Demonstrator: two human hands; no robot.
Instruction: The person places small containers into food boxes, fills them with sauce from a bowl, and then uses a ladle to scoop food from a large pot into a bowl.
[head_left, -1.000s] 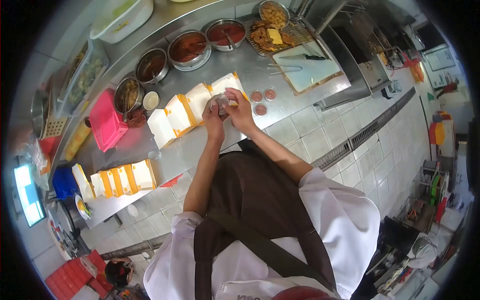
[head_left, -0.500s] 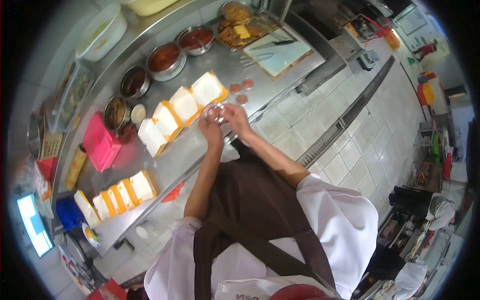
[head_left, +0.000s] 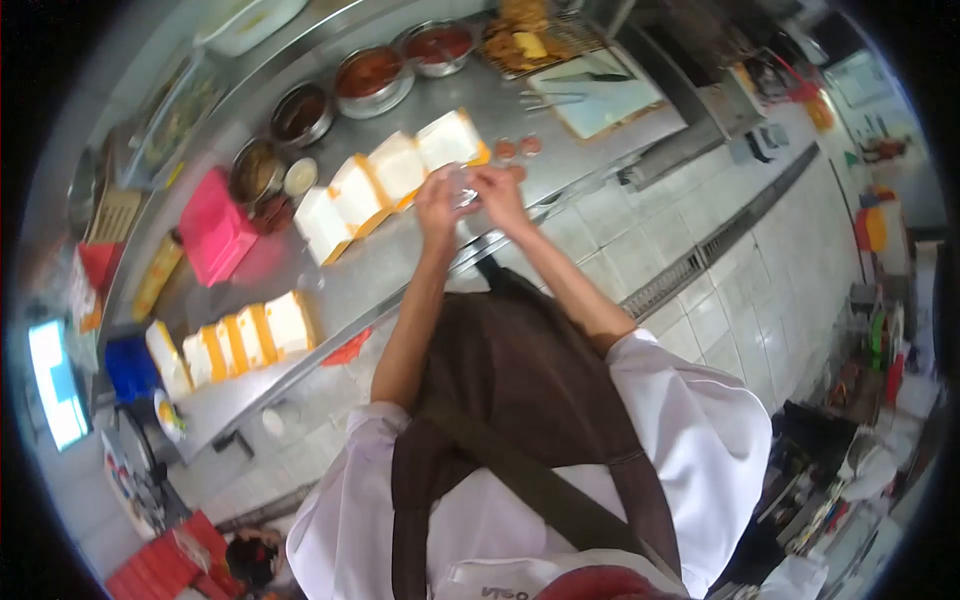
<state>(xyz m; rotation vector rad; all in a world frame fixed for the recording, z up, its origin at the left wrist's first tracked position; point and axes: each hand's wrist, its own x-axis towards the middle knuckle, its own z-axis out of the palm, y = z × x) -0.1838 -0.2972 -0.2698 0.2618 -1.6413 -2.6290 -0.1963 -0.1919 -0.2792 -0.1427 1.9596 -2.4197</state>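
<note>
Both my hands are raised at the counter's front edge. A small clear plastic cup [head_left: 463,188] is between my left hand [head_left: 436,207] and my right hand [head_left: 501,198], the fingers of both closed around it. Blur hides whether it has a lid or anything inside. Just beyond my hands stand open white-and-orange paper boxes [head_left: 400,165] in a slanting row. Small clear cups with reddish sauce [head_left: 530,146] sit right of the boxes, near my right hand, which partly covers one.
Metal pots of sauce [head_left: 373,83] line the back of the steel counter [head_left: 340,290]. A pink container [head_left: 217,232] and more paper boxes [head_left: 255,335] are at the left. A white cutting board [head_left: 595,95] with a knife [head_left: 590,77] lies right, beside a rack of fried food [head_left: 520,48].
The view has shifted, so the counter's things appear farther right and the boxes higher. My hands keep hold of the clear cup and have closed more tightly around it.
</note>
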